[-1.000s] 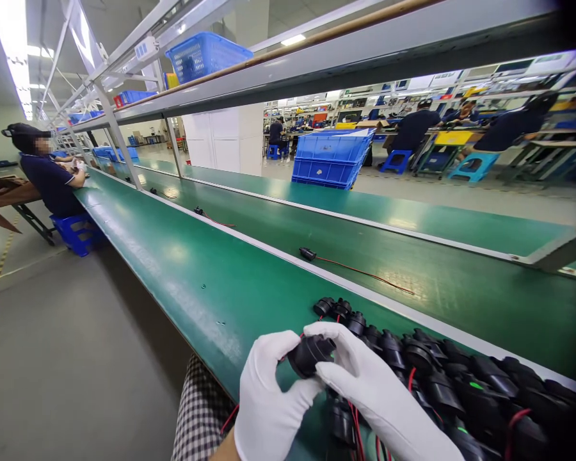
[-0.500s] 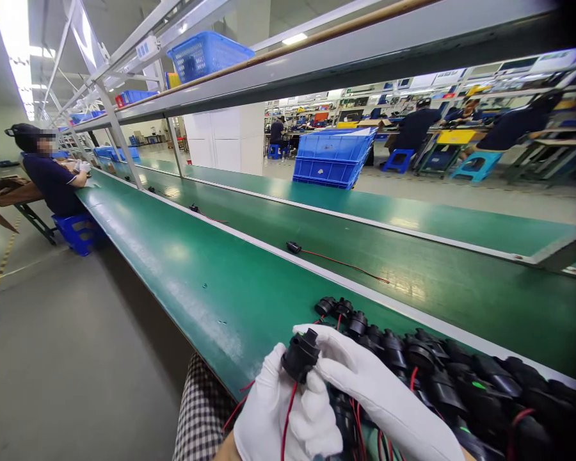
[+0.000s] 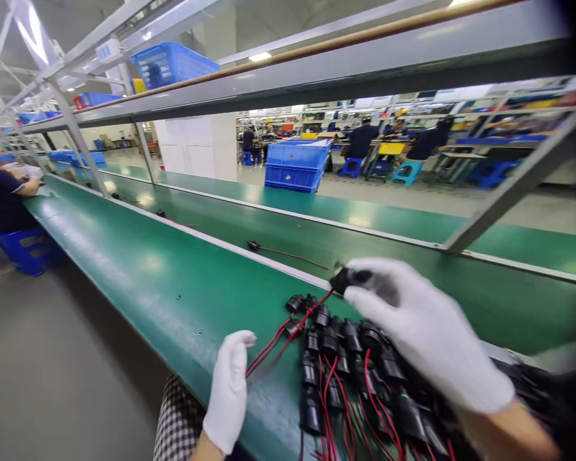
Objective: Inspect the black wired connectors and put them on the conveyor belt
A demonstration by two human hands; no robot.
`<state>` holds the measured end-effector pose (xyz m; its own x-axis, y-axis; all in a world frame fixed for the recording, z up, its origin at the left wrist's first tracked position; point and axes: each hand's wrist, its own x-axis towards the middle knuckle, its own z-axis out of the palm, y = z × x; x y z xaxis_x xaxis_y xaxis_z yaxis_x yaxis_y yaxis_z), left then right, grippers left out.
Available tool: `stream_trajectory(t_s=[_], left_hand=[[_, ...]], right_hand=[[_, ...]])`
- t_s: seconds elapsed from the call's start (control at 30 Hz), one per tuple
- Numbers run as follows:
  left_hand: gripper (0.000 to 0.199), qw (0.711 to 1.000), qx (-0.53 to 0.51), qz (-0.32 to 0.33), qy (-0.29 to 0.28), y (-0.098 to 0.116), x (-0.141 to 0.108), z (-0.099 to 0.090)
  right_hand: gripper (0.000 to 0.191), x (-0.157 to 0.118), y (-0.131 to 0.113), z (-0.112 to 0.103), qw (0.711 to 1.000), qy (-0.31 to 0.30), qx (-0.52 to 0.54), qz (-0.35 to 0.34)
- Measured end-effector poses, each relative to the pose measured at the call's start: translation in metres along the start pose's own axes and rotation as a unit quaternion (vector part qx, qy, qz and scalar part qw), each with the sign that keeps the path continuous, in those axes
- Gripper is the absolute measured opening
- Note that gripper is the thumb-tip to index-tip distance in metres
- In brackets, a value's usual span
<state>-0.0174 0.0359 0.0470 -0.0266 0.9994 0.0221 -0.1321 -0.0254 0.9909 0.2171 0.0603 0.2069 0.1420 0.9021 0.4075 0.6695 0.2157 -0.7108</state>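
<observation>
My right hand (image 3: 408, 320), in a white glove, grips a small black part (image 3: 342, 280) with a red wire trailing from it, above the strip between the near ledge and the belt. My left hand (image 3: 231, 384), also gloved, is raised over the near edge of the green bench (image 3: 144, 256), fingers apart and holding nothing. Below my right hand lies a crowded group of black cylindrical parts (image 3: 313, 410) with red wires. Another black part (image 3: 253, 245) with a wire rests on the green belt (image 3: 388, 269).
A metal frame (image 3: 518, 182) and shelf (image 3: 182, 96) rise over the belt. Stacked blue crates (image 3: 295, 166) stand beyond. On the left, a person (image 3: 0, 192) sits at the bench by a blue stool (image 3: 26, 253). Other people sit in the background.
My right hand has carried the black part away from my left hand, up and to the right over the group. My left hand has let go and moved left. The view has turned right.
</observation>
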Motion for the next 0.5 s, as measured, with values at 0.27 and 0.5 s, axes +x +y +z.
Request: stream_trajectory(t_s=[0.27,0.5], left_hand=[[0.042,0.953,0.277,0.087,0.089,-0.052,0.014,-0.028],[0.04,0.948,0.299,0.088,0.069,-0.056,0.016,-0.026]], right_hand=[[0.013,0.104,0.091,-0.085,0.889,0.059,-0.454,-0.018],[0.016,0.078,0.176,-0.05,0.869,-0.125,-0.471,0.085]])
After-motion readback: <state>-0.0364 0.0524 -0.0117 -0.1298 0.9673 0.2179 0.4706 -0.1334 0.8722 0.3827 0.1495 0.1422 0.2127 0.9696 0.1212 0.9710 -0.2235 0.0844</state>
